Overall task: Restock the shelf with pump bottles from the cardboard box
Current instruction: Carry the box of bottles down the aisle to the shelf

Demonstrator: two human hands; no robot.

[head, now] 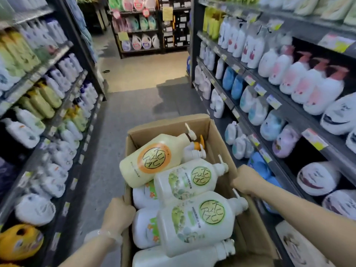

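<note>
An open cardboard box (169, 123) is carried in front of me down a shop aisle. Several pump bottles lie on their sides in it: a yellow one with an orange label (152, 159) on top, and two white ones with green labels (189, 178) (198, 220) below it. My left hand (118, 215) grips the box's left wall. Gripping the right wall is my right hand (248, 182). The shelf on the right (289, 110) holds rows of white, blue and pink pump bottles.
Another shelf unit (48, 105) full of bottles lines the left side of the aisle. A display rack (140, 35) with jugs stands across the far end. Grey floor (134, 101) runs between the two shelves ahead of the box.
</note>
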